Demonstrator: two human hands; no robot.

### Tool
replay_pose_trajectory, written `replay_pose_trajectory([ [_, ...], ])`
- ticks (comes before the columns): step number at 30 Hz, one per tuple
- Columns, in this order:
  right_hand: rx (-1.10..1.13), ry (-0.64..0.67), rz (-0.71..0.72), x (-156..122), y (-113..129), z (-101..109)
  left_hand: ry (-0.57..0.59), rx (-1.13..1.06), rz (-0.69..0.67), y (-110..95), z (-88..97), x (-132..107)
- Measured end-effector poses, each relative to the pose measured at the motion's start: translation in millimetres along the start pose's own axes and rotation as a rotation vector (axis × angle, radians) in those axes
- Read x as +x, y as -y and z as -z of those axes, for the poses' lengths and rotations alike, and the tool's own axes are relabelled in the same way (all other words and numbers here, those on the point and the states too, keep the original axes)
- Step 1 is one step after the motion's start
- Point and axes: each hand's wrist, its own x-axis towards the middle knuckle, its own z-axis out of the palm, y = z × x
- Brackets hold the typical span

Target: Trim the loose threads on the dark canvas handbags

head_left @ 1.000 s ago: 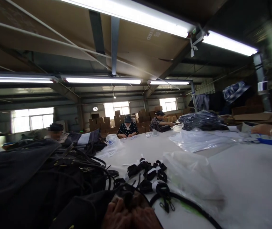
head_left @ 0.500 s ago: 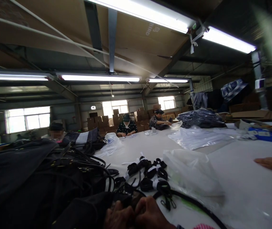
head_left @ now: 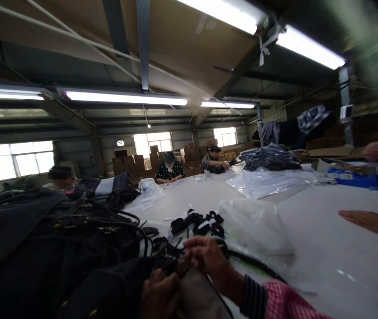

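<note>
My left hand point(head_left: 158, 293) is closed on the dark fabric of a black bag point(head_left: 116, 288) at the bottom of the head view. My right hand point(head_left: 205, 256), with a pink checked sleeve point(head_left: 288, 303) behind it, is pinched shut on a black strap point(head_left: 175, 261) just above the bag. A heap of black bags and straps point(head_left: 59, 239) lies to the left of both hands. Several bundled black straps with white bands point(head_left: 198, 223) lie on the white table point(head_left: 325, 266) just beyond my right hand.
Clear plastic bags point(head_left: 255, 226) lie right of the strap bundles, more plastic sheets point(head_left: 268, 181) farther back. Another person's hand point(head_left: 368, 220) rests flat on the table at right. Three seated people work at the far and left sides; cardboard boxes point(head_left: 142, 164) stack behind them.
The view has tilted and my right hand has risen into view, gripping the strap. The other person's hand at right has come farther onto the table.
</note>
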Motion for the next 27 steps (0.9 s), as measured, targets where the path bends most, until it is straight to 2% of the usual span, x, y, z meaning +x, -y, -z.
replay_pose_trajectory([
  [3, 0.143, -0.095, 0.016, -4, 9, 14, -0.041, -0.003, -0.056, -10, 5.4, -7],
  [6, 0.085, -0.156, -0.021, -12, 6, 36, -0.057, 0.007, -0.103, -13, 6.1, -8],
  [10, -0.200, -0.159, -0.086, -30, -1, 64, -0.067, 0.006, -0.121, -11, 1.7, -7],
  [15, -0.488, -0.049, -0.128, -42, 5, 92, -0.087, 0.004, -0.133, -10, -0.4, -8],
  [21, -0.943, 0.104, 0.074, -50, 23, 119, -0.100, 0.010, -0.148, -8, -2.0, -6],
  [27, -1.384, 0.155, 0.210, -81, 54, 132, -0.084, 0.078, -0.136, -11, -0.4, -4],
])
